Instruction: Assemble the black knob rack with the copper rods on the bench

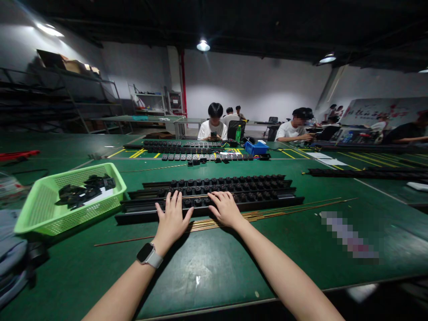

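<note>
Several long black socket strips (264,191) lie side by side across the green table (217,267) in front of me. My left hand (172,218), with a watch on its wrist, rests open with fingers spread on the nearest strip. My right hand (226,208) lies beside it, fingers stretched flat onto the same strip. A bundle of thin brass rods (287,211) runs along the table just under my right hand.
A light green basket (40,214) holding black socket parts (85,191) stands at the left. More socket strips (200,154) and a blue bin (256,147) lie further back. Several people sit at the far tables. Shelving lines the left wall.
</note>
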A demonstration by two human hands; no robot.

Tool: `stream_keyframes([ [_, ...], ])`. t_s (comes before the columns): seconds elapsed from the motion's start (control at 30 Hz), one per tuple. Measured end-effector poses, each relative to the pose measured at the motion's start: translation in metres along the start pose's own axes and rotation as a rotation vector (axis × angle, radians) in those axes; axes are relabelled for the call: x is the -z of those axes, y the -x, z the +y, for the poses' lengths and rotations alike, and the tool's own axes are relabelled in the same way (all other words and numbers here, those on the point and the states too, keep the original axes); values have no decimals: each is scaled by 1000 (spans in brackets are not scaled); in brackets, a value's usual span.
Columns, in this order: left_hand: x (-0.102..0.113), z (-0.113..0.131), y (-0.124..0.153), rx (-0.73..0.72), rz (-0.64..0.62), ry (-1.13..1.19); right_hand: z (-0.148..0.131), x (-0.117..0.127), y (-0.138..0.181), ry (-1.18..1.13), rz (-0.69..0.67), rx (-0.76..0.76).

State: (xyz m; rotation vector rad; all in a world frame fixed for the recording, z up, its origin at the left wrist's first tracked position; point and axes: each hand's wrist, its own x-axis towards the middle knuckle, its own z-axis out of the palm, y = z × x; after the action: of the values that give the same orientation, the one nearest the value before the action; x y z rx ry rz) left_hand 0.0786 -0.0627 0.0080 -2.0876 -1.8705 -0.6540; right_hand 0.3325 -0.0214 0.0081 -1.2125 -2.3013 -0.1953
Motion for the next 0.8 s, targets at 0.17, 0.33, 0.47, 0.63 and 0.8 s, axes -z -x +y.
stream_keyframes([
  [0.17,0,2,1,-14,3,15,1,-1,0,-8,1,4],
  [0.33,3,3,2,-20,-15,55,4,-6,0,-25,2,14],
  [0.47,2,3,3,-26,-7,85,6,-11,0,-29,-4,24],
  [0.63,2,3,3,-31,-18,98,7,-12,0,-21,-16,19],
  [0.8,4,2,0,-29,-37,106,6,-13,0,0,-1,16],
])
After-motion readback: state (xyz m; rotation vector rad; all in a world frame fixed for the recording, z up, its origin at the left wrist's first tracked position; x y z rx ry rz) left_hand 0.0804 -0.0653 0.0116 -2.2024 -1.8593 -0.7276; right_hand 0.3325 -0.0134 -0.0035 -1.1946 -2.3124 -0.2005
